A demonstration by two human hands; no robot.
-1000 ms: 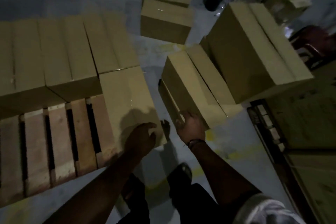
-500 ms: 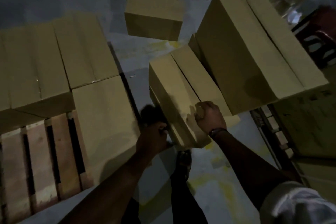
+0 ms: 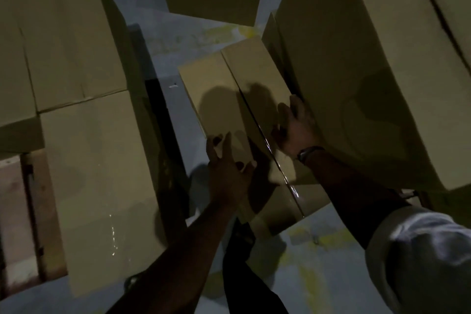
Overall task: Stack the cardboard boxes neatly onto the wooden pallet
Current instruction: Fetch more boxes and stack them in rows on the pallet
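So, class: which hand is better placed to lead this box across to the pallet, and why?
Left, probably: the left hand lies on the cardboard box's near-left edge, facing the wooden pallet, while the right hand grips its far side against the taller box.

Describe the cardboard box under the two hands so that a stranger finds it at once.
Start from the wooden pallet on the left and cross the strip of floor rightwards. The cardboard box there lies beside a much higher box; only it has the left hand and the right hand on it.
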